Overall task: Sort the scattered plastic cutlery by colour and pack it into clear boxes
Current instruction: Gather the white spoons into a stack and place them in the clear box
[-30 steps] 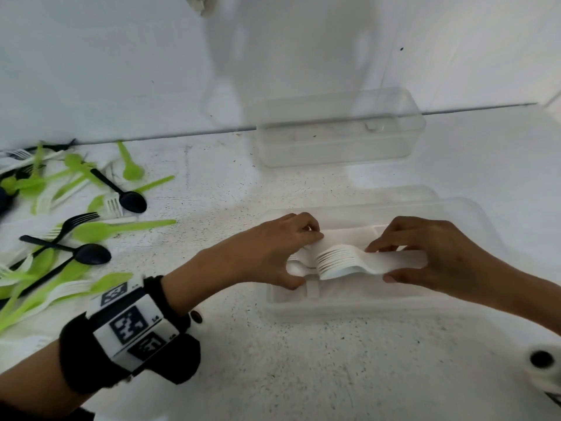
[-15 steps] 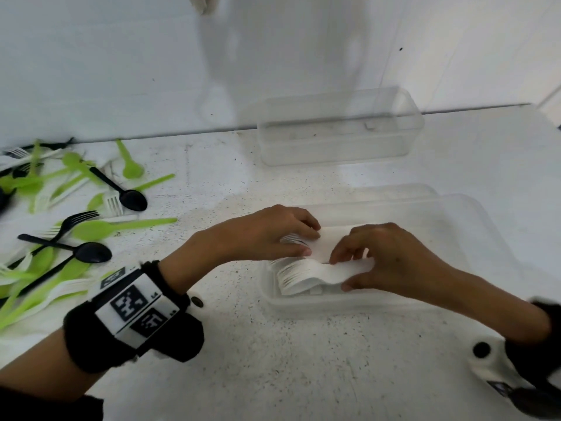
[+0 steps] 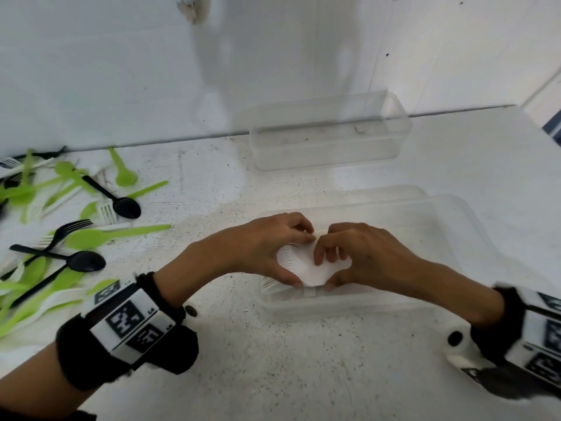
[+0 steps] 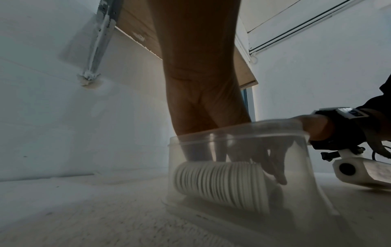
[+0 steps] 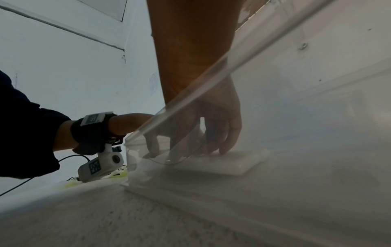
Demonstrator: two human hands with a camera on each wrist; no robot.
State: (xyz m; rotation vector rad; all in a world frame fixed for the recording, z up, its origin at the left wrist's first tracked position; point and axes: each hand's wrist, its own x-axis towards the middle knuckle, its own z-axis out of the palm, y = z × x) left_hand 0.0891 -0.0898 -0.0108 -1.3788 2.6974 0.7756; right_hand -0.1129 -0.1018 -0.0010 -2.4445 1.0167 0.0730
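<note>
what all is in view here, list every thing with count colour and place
white spoon stack: one nested bundle, white, inside the near clear box at its left end, held by both hands
near clear box: one, clear, on the table in front of the person
far clear box: one, clear, by the back wall
loose cutlery: many pieces, green, black and white, scattered on the table's left side
table: one, white with dark speckles
wrist cameras: two, black and white, one strapped on each wrist
left hand: fingers curled over the stack's left part
right hand: fingers curled over the stack's right part
</note>
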